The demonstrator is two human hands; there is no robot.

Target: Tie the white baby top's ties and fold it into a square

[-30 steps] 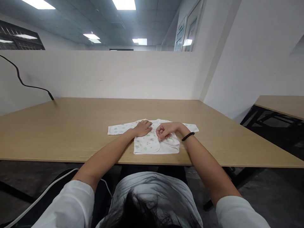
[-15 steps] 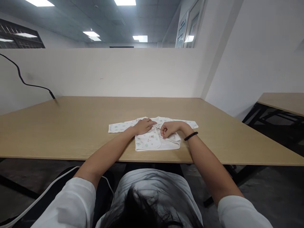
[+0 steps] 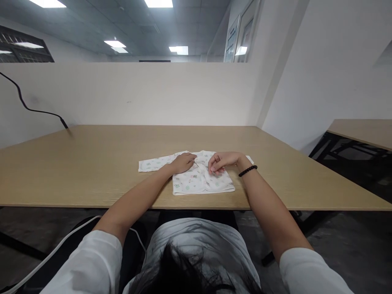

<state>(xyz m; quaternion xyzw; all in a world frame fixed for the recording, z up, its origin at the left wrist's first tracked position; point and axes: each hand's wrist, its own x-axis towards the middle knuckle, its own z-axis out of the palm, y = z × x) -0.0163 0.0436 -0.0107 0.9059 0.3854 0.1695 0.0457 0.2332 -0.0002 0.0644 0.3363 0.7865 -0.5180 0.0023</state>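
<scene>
A small white baby shirt (image 3: 188, 185) with a pale green and pink print lies spread on the table, its sleeves stretched out to both sides. My left hand (image 3: 183, 162) rests palm down on the upper left of its front, fingers stretched out. Over the shirt's right front is my right hand (image 3: 218, 162), bent at the wrist, its fingers loosely curled and apart with no cloth seen between them. Both front panels lie nearly flat and meet near the middle. My right hand and wrist cover most of the right sleeve.
The wooden table (image 3: 101, 163) ends at a white partition (image 3: 171, 94) at the back. A black cable (image 3: 39, 110) hangs at the left down to the tabletop. Another table (image 3: 364, 130) stands at the far right. A white cord (image 3: 58, 249) runs below the table edge at the left.
The shirt's right front panel, folded back and pinched by my right hand before, now lies down flat. My right hand has let go, its fingers loosened. The left hand stays about in place.
</scene>
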